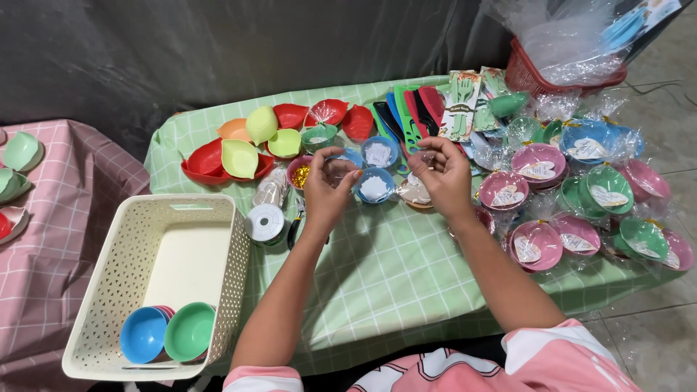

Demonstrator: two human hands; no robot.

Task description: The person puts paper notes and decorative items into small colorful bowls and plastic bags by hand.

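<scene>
The left hand (328,183) and the right hand (443,174) are both raised over the middle of the table (392,268), fingers pinched on a clear plastic wrapper (341,168) that stretches between them; it is thin and see-through, so its edges are hard to make out. Judging from the grip, the step in hand is spreading or opening this wrapper, and the next move would call for keeping both pinches firm while the film is pulled apart, since it looks slippery and limp.

Just past the fingertips, toward 12 o'clock, lie small blue bowls with white paper slips (376,185). At 3 o'clock of the right hand sits a crowd of wrapped pink and green bowls (537,243), already bagged and tied. At 9 o'clock of the left hand, near it, stands a roll of ribbon (266,222), and beyond that, toward 8 o'clock, a cream basket (109,290) holding a blue bowl and a green bowl. Red and green leaf-shaped dishes (239,156) lie at 11 o'clock.
</scene>
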